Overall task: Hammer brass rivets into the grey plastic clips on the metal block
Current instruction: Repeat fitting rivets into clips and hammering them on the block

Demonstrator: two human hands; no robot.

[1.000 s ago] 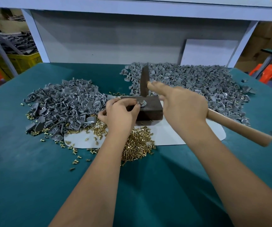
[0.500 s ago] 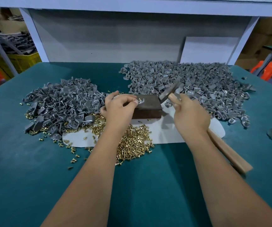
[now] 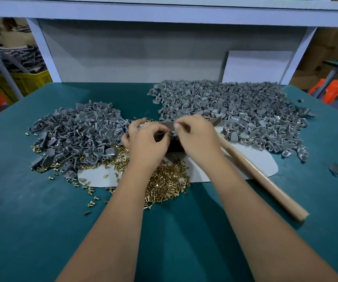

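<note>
While the hammer (image 3: 261,176) lies set aside, a clip (image 3: 173,132) is pinched over the metal block (image 3: 175,145). Left hand (image 3: 145,142) fingers are curled, contents unseen; right hand (image 3: 196,137) fingers pinch, presumably for seating.

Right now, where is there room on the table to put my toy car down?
Bare green table lies near the front-left, below the scattered brass rivets, and front-right, beyond the hammer handle. It is crowded in the middle: two grey clip piles, the rivets, and both hands at the metal block.
</note>
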